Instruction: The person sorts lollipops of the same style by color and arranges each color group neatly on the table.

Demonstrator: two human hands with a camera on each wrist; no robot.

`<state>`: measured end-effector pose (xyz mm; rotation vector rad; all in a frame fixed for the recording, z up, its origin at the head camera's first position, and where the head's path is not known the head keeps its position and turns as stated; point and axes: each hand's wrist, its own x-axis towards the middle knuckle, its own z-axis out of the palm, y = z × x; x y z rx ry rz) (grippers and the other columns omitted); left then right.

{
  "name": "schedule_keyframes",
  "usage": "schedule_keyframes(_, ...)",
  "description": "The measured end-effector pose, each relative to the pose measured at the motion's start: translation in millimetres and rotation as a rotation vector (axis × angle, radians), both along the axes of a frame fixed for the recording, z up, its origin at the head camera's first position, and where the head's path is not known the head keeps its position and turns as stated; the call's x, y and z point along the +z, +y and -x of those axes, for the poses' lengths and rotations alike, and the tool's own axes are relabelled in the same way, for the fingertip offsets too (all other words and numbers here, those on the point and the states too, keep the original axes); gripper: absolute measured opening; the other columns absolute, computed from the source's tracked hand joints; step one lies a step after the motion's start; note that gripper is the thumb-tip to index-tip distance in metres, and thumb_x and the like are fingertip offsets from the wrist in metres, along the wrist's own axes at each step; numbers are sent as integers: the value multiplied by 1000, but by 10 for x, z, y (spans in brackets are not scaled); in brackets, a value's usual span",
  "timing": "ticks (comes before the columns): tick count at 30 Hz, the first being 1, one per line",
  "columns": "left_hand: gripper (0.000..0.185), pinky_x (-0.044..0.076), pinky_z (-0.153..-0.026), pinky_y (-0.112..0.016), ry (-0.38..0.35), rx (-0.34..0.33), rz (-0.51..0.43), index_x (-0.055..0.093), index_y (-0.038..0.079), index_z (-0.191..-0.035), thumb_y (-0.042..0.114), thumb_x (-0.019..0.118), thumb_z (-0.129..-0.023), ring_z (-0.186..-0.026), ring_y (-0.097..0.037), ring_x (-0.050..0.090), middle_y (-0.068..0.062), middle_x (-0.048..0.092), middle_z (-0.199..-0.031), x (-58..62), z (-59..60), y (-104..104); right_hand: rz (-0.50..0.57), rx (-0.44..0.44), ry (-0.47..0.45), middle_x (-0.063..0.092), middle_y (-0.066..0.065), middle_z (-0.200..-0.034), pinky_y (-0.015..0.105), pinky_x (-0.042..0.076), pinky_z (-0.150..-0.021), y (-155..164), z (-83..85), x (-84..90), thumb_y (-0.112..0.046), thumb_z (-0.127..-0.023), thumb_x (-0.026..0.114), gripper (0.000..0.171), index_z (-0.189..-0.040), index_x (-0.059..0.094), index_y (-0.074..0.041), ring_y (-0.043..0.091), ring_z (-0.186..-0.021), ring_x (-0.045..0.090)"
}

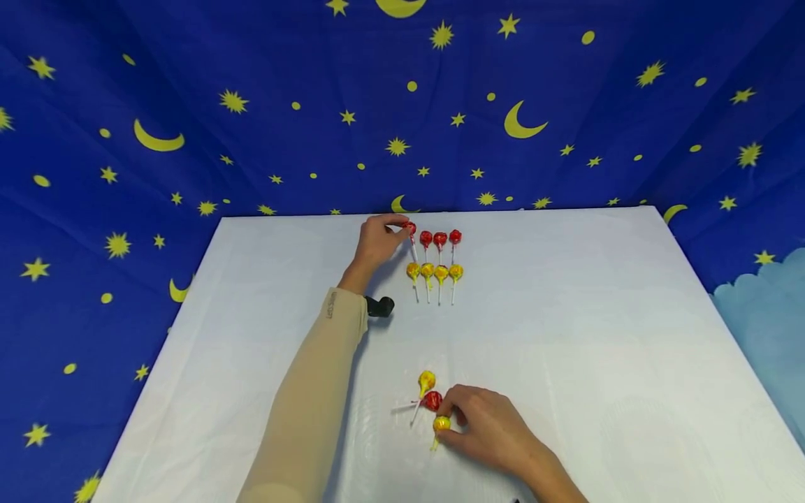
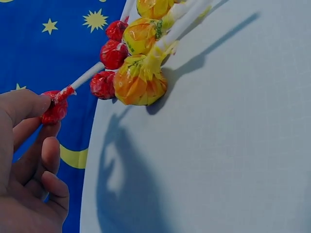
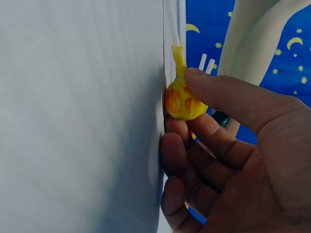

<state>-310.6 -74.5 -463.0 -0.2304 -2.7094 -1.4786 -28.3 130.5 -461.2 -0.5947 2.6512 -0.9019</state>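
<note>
We see the left hand (image 1: pixel 377 241) pinching a red lollipop (image 1: pixel 411 228) at the far row's left end, fingers curled; our right hand (image 1: pixel 487 426) grips a yellow lollipop (image 1: pixel 441 423) near us, wrapper crinkled, on the white table (image 1: pixel 597 335)

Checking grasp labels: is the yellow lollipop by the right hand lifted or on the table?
On the table. The yellow lollipop lies against the white table, pinched by the right hand.
</note>
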Motion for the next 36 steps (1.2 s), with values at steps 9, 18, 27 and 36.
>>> schedule_keyframes(9, 26, 46, -80, -31, -42, 28, -8, 72, 10, -113, 21, 69, -90, -98, -20, 58, 0, 67, -107, -55, 110, 81, 6, -21, 46, 50, -18, -70, 23, 38, -58, 10, -31, -23, -34, -75, 80, 20, -85, 64, -28, -1, -64, 45)
schedule_keyframes(18, 19, 47, -82, -28, -121, 46, 50, 73, 13, -106, 18, 71, -88, -95, -13, 59, 3, 68, -103, -139, 134, 49, 2, -17, 27, 50, -17, -71, 23, 38, -58, -11, -18, -18, -34, -76, 79, 19, -86, 64, -28, -1, -64, 45)
schedule_keyframes(27, 19, 47, -81, -30, -137, 5, 41, 73, 12, -105, 18, 72, -87, -90, -14, 59, 1, 68, -100, -199, 155, 54, 8, -18, 28, 51, -17, -71, 22, 39, -57, 1, -8, -27, -34, -75, 80, 21, -87, 65, -26, -1, -63, 46)
schedule_keyframes(36, 16, 46, -80, -30, -128, 37, 20, 73, 13, -103, 17, 72, -87, -88, -13, 59, 1, 68, -97, -241, 132, 67, 5, -16, 7, 50, -17, -71, 23, 39, -57, -2, -1, -34, -36, -76, 80, 21, -88, 65, -26, 0, -63, 45)
